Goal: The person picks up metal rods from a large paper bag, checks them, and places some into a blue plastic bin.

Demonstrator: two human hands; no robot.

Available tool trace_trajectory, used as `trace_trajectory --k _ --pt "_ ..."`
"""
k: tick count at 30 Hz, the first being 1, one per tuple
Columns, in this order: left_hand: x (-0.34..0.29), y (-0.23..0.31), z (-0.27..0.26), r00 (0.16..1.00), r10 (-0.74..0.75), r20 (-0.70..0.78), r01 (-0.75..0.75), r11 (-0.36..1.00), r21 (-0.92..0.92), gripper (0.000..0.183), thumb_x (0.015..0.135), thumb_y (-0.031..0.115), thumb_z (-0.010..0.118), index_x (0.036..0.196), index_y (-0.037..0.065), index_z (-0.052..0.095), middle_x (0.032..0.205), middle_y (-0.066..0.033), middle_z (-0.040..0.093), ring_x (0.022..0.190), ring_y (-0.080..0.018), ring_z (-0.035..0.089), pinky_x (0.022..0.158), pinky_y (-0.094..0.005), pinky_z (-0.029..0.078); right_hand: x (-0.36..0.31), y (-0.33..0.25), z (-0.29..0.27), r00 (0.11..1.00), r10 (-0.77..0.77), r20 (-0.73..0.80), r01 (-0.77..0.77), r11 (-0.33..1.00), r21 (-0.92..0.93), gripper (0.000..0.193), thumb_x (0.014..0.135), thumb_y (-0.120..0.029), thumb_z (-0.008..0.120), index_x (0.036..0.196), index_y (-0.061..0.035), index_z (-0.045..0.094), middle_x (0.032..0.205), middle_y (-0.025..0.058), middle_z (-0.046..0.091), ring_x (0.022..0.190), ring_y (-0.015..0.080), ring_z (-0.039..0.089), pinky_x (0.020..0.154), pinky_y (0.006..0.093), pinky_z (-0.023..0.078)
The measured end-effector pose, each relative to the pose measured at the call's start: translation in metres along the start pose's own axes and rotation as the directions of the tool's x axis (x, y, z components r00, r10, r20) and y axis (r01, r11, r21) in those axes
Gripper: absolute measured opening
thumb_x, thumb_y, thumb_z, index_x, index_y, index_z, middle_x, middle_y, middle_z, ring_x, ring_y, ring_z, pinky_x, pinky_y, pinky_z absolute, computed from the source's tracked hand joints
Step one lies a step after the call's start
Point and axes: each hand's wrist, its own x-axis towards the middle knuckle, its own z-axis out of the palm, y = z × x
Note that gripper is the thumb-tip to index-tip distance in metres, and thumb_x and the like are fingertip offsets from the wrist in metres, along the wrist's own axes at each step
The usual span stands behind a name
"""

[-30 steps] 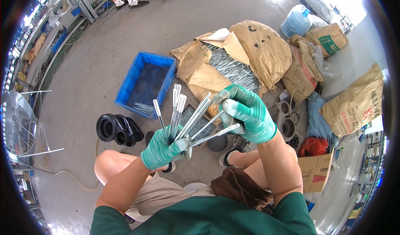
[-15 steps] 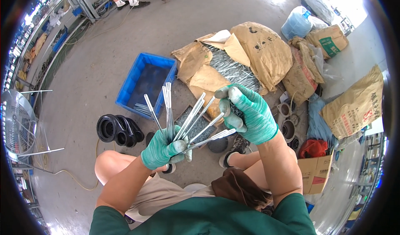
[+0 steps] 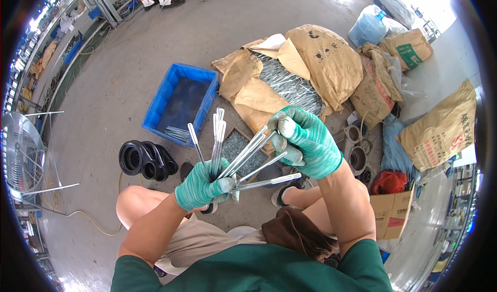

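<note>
My left hand, in a green and white knit glove, is closed around the lower ends of a bundle of thin silvery metal rods. They fan out upward and to the right in several small clusters, each with flattened-looking tips. My right hand, gloved alike, is at the upper right of the fan. Its thumb and fingers pinch at the tip of a rod in the middle cluster; the exact contact is partly hidden. Beyond the hands, many similar rods lie in an opened brown paper sack.
A blue plastic crate with a few rods inside stands beyond my left hand. Black ring-shaped parts sit left of it, and a tray of small metal pieces lies below. Sacks, a water jug and a cardboard box line the right.
The rods in the fan have shifted, with the middle ones drawn closer together and the lowest cluster tilting further right. My right hand's fingers have closed in at the rod tips.
</note>
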Motion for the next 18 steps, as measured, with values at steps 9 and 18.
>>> trace_trajectory --k 9,18 --pt "-0.002 -0.007 -0.004 1.000 0.007 -0.014 -0.006 1.000 0.027 0.031 0.084 0.026 0.079 0.091 0.003 0.061 0.080 -0.0044 0.066 0.068 -0.0108 0.061 0.059 -0.0277 0.049 0.003 0.007 0.000 0.997 0.068 0.030 -0.067 0.997 -0.031 0.027 0.096 -0.028 0.064 0.100 -0.0014 0.061 0.073 0.0022 0.059 0.048 0.0050 0.044 0.043 0.0187 0.032" --pt "0.001 -0.007 -0.003 1.000 0.003 0.019 -0.003 1.000 0.002 0.036 0.084 0.033 0.078 0.093 0.002 0.060 0.078 -0.0102 0.068 0.067 -0.0168 0.067 0.058 -0.0296 0.052 0.009 0.000 -0.005 0.986 0.003 -0.168 -0.045 0.969 -0.244 0.025 0.097 -0.025 0.063 0.103 -0.0010 0.063 0.073 0.0008 0.059 0.048 0.0048 0.042 0.042 0.0184 0.030"
